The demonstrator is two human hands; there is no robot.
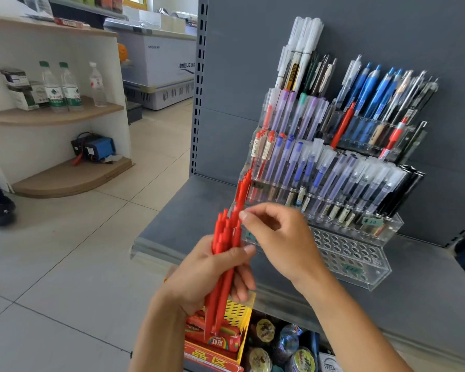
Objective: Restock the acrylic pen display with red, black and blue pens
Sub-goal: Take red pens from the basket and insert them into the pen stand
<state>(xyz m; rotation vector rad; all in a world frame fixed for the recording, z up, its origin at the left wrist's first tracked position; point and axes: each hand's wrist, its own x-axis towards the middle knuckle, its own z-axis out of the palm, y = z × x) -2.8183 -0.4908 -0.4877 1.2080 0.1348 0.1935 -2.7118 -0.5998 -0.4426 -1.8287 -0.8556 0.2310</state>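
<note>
Here, left hand [212, 269] fingers grip red pens [226, 237] bundle | right hand [277, 237] fingers pinch one, raised

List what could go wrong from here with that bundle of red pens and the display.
1. The left hand holds the whole bundle of red pens in one loose grip; as the right hand pinches one out, others may slide down into the snack boxes below.
2. The acrylic display sits near the shelf edge, so a firm push could shift it.
</note>
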